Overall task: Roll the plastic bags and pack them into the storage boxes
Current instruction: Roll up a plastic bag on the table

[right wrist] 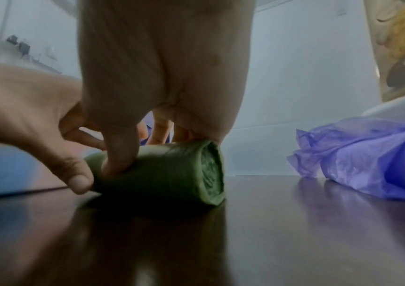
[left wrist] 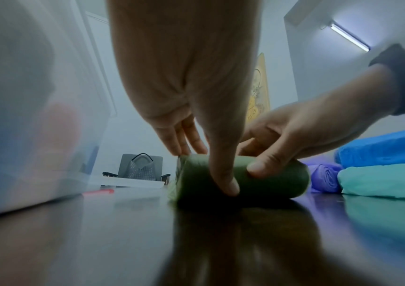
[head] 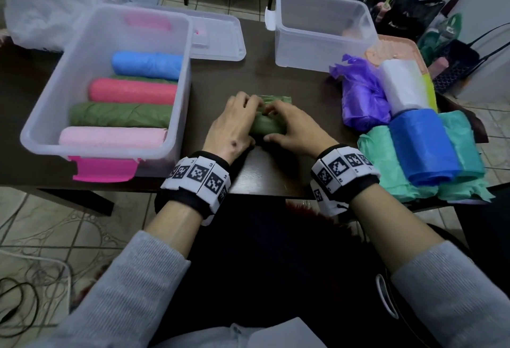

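Between the two storage boxes, left hand and right hand both grip the green roll on the worktop.

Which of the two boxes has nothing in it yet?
The box on the right, behind the purple bag, looks empty. The left box, with the pink latch, already holds rolled bags: blue, pink, green and pale pink.
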